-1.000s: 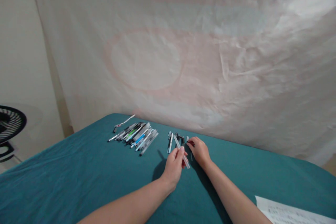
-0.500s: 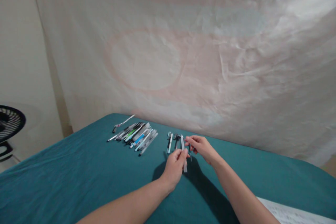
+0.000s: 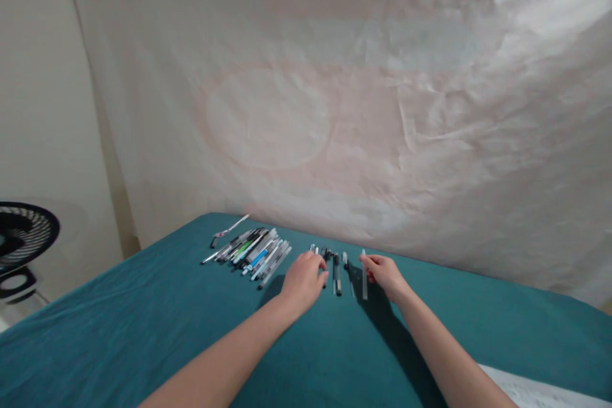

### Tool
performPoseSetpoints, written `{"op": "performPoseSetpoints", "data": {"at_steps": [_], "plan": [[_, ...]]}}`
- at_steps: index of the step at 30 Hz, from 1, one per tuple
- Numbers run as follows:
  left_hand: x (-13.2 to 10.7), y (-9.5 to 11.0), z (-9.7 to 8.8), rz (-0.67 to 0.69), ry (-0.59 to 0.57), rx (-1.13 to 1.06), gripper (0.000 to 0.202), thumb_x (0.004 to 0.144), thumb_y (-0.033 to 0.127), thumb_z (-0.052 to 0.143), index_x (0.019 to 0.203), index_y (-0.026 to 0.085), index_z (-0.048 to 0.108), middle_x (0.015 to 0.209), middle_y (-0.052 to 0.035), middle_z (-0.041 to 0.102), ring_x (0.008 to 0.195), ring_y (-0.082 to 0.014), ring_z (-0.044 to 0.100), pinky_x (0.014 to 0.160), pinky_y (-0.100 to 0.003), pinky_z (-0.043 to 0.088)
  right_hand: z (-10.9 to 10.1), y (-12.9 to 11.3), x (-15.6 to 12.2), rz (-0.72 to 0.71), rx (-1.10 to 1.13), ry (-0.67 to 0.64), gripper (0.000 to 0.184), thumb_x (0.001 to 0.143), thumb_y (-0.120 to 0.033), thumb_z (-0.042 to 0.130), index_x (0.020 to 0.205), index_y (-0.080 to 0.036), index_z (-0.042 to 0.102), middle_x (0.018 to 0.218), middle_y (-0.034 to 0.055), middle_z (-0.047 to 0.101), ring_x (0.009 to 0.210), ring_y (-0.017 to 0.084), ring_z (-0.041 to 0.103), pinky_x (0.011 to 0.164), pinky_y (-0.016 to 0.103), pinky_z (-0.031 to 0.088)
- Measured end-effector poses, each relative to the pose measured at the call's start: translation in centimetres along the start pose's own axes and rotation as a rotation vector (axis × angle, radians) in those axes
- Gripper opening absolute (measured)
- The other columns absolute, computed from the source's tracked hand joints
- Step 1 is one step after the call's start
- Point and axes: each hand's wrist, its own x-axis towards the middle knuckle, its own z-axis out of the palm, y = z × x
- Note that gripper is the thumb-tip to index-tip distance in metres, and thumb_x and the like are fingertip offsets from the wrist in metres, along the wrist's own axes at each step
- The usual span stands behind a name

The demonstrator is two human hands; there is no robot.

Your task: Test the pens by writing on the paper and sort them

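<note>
My left hand [image 3: 302, 280] lies on the teal tablecloth [image 3: 143, 331] with its fingers curled down onto a small row of pens [image 3: 329, 260]; whether it grips one is hidden. A black pen [image 3: 337, 275] lies just right of its fingertips. My right hand [image 3: 386, 274] is closed, pinching a clear pen [image 3: 364, 273] that points away from me, right of that row. A larger pile of several pens [image 3: 255, 250] lies to the left, apart from both hands, with one lone pen [image 3: 230, 228] behind it.
A wrinkled pale cloth [image 3: 335, 108] hangs right behind the table. A black fan [image 3: 23, 239] stands off the table at the far left. A printed sheet of paper [image 3: 540, 390] lies at the near right corner.
The clear pen went from my left hand to my right, which now holds it further right. My left hand moved forward onto the small row. The view tilted slightly.
</note>
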Motion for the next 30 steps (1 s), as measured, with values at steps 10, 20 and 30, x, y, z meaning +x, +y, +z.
{"op": "performPoseSetpoints", "data": {"at_steps": [10,20,30], "plan": [[2.0,-5.9,-3.3,-0.253,-0.074,0.545,0.019,0.083,0.018,0.045,0.096,0.012,0.058,0.1,-0.0163,0.057,0.1,-0.0274,0.053,0.084,-0.041,0.038,1.1,2.1,1.3,-0.079,-0.271,0.142,0.029,0.075,-0.037,0.055,0.086,-0.011,0.064,0.069,0.0054,0.064,0.052,0.013,0.058,0.05,0.021,0.04],[2.1,-6.8,-3.3,-0.28,-0.118,0.668,0.02,0.083,0.026,0.048,0.093,0.013,0.059,0.093,-0.0139,0.061,0.092,-0.0265,0.058,0.077,-0.037,0.042,1.0,1.8,0.6,-0.098,-0.323,0.103,0.021,0.077,-0.028,0.05,0.082,-0.013,0.063,0.069,0.0048,0.066,0.05,0.012,0.06,0.05,0.02,0.041],[1.7,-6.9,-2.4,-0.28,-0.114,0.601,0.023,0.08,0.029,0.053,0.093,0.011,0.059,0.097,-0.0162,0.06,0.095,-0.0287,0.056,0.079,-0.039,0.041,1.1,1.6,0.2,-0.104,-0.265,0.121,0.018,0.076,-0.024,0.049,0.081,-0.013,0.062,0.068,0.0051,0.065,0.05,0.012,0.059,0.05,0.021,0.042]]}}
